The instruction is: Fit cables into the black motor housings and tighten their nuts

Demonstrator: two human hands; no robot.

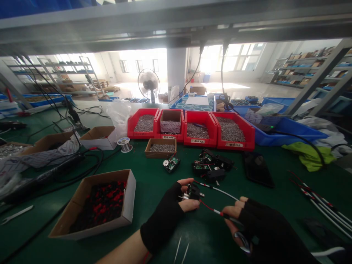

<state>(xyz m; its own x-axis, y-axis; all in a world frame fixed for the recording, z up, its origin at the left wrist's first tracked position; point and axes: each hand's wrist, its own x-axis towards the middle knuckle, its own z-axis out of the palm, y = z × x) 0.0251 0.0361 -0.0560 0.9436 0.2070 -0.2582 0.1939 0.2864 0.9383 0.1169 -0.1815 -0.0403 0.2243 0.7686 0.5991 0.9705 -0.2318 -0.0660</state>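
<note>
My left hand [169, 209], in a black fingerless glove, pinches a small black housing [194, 191] with metal pins between thumb and fingers. Two thin wires run from around the housing toward my right hand [261, 227], also gloved. Its fingers close on the red wire [217, 212] with a white sleeve; the white wire [220, 190] passes by the fingertips. A shiny curved metal piece [242, 242] shows under the right fingers; its kind is unclear. Beyond both hands lie several black housings [211, 165] with circuit boards, and a single circuit-board unit [172, 164].
Red bins [233, 146] of small metal parts line the back. A cardboard box [129, 205] of black and red pieces stands left, near a solder spool [125, 145] and a wrench [18, 215]. At right are a black phone-like slab [258, 169] and banded wires [321, 201].
</note>
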